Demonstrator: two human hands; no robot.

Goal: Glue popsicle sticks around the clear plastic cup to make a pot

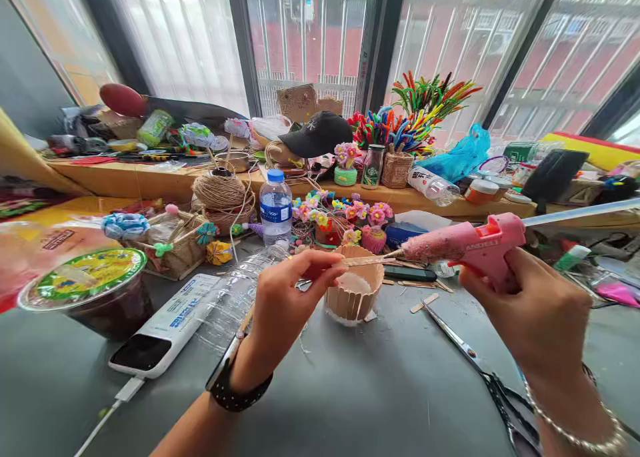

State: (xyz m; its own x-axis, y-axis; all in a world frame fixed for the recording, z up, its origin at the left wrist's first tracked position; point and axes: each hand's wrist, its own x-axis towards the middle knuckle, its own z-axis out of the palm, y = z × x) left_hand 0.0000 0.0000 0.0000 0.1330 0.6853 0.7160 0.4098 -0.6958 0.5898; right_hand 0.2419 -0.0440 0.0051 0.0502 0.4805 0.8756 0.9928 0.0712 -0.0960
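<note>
My right hand [530,310] grips a pink hot glue gun [465,245], its nozzle pointing left at a wooden craft stick [367,260]. My left hand [290,290] pinches that stick by its near end and holds it level above a small pot [353,297] clad in upright wooden sticks. The nozzle tip touches the stick's far end. The pot stands on the grey table [350,390] between my hands. A black watch sits on my left wrist and a bead bracelet on my right.
Scissors [460,343] and loose sticks [425,302] lie right of the pot. A power bank [165,323], a lying clear bottle [235,297], a lidded bowl [90,290], a water bottle [275,207], twine [223,193] and paper flowers [345,217] crowd the left and back.
</note>
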